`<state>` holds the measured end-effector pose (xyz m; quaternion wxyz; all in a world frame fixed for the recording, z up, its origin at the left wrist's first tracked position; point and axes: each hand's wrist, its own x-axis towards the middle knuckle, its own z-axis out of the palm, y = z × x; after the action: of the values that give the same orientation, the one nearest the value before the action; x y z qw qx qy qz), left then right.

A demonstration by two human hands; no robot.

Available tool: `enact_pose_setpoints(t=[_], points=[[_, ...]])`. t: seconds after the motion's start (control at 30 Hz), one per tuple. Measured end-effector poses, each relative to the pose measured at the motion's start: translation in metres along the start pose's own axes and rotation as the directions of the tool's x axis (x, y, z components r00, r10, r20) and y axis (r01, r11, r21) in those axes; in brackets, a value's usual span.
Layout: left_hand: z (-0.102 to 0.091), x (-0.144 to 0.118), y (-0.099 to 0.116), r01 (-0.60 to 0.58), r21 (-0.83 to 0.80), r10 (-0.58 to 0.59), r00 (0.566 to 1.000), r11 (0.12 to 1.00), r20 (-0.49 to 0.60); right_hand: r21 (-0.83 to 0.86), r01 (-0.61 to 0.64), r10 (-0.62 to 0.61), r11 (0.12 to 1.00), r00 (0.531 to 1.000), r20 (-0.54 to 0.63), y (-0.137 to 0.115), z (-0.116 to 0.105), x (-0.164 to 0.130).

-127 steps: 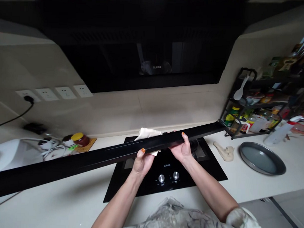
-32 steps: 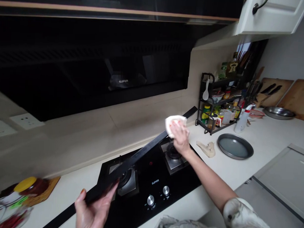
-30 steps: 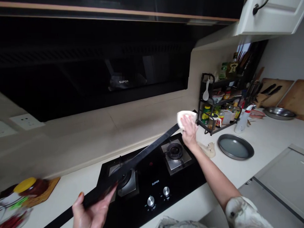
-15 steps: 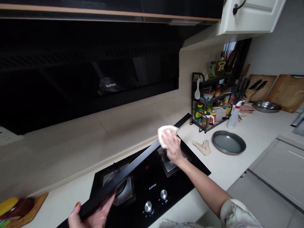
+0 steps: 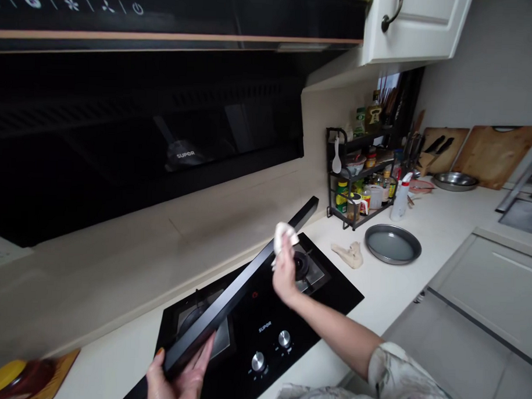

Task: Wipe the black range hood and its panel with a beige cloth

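Observation:
A long narrow black bar [image 5: 228, 294] slants over the gas hob [image 5: 305, 326], its far end pointing up toward the spice rack. My left hand [image 5: 181, 377] grips its near end from below, thumb on the side. Further along the bar, my right hand [image 5: 286, 270] has its fingers closed on a white cloth [image 5: 284, 234] that lies against the bar; motion blurs it slightly. A second crumpled beige cloth [image 5: 350, 255] lies on the counter right of the hob.
A dark range hood [image 5: 120, 130] hangs over the hob. To the right are a spice rack [image 5: 358, 179], a spray bottle [image 5: 401, 198] and a round grey pan [image 5: 393, 244]. A yellow-lidded jar [image 5: 6, 379] stands at the lower left. A white cabinet [image 5: 415, 30] juts out above.
My left hand has moved right and slightly up with the bar's near end. My right hand and its cloth have shifted a little left, down along the bar. The camera view has moved slightly too.

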<state>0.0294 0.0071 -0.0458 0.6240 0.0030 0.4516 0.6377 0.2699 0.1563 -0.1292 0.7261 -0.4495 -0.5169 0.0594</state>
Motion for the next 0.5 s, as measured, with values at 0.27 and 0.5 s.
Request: enact_pose_setpoints(t=[0.27, 0.5], points=[[-0.022, -0.002, 0.010, 0.122, 0.036, -0.124, 0.991, 0.992, 0.050, -0.051, 0.195, -0.194, 0.979, 0.981, 0.031, 0.005, -0.004, 0.025], [-0.016, -0.019, -0.002, 0.153, -0.009, -0.153, 0.988, 0.988, -0.033, 0.040, -0.119, 0.125, 0.992, 0.921, -0.368, 0.041, -0.051, 0.152]])
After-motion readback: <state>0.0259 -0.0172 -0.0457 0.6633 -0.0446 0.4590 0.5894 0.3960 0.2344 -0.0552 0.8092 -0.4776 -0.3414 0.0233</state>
